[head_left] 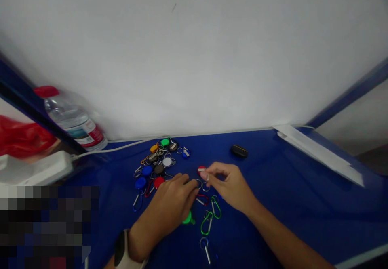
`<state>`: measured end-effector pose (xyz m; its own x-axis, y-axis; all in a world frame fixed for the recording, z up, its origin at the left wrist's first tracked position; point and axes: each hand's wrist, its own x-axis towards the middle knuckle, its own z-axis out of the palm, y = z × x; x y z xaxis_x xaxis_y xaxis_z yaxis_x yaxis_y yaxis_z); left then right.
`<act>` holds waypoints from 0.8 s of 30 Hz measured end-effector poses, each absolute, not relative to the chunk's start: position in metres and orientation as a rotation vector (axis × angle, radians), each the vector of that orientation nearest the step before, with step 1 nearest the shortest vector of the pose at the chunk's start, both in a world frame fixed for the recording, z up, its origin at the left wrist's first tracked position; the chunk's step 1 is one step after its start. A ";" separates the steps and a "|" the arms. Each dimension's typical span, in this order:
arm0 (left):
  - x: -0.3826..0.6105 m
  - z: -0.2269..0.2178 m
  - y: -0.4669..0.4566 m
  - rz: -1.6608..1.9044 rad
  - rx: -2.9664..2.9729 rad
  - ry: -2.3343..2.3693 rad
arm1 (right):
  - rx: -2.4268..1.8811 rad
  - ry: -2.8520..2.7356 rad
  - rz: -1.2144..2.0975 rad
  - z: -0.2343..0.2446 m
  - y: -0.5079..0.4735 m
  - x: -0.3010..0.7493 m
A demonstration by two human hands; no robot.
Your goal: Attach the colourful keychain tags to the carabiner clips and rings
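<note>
My left hand (172, 202) and my right hand (228, 186) meet over the blue table (287, 204), fingertips pinched together. Between them is a small silver key ring (202, 185) with a red tag (201, 169) at my right fingertips. Under my left hand lie a red carabiner (202, 199) and a green tag (188, 219). Two green carabiners (212, 216) lie just below my right hand. A pile of coloured key tags and carabiners (157, 164) sits to the upper left of my hands.
A water bottle with a red cap (71, 117) lies at the left by a white cable (121, 147) and a power strip (39, 168). A small black case (239, 151) sits behind my right hand. A white strip (318, 152) lies at the right. A white wall rises behind.
</note>
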<state>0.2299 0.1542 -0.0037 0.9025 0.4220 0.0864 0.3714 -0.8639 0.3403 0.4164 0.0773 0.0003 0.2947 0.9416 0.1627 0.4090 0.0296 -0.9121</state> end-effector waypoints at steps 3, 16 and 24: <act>0.224 -0.003 0.160 0.304 2.693 0.620 | -1.681 -1.535 0.629 0.004 0.073 0.422; 0.215 0.008 0.174 0.444 2.523 0.627 | -1.916 -1.873 0.236 0.001 0.159 0.433; 0.220 -0.012 0.185 0.706 2.474 0.800 | -1.835 -2.013 0.264 0.003 0.187 0.444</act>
<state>0.2197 0.1846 -0.0118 0.7018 0.6317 0.3293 0.4048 -0.7340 0.5453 0.4438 0.1868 0.0032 -0.0562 0.9846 0.1656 0.9087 0.1192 -0.4002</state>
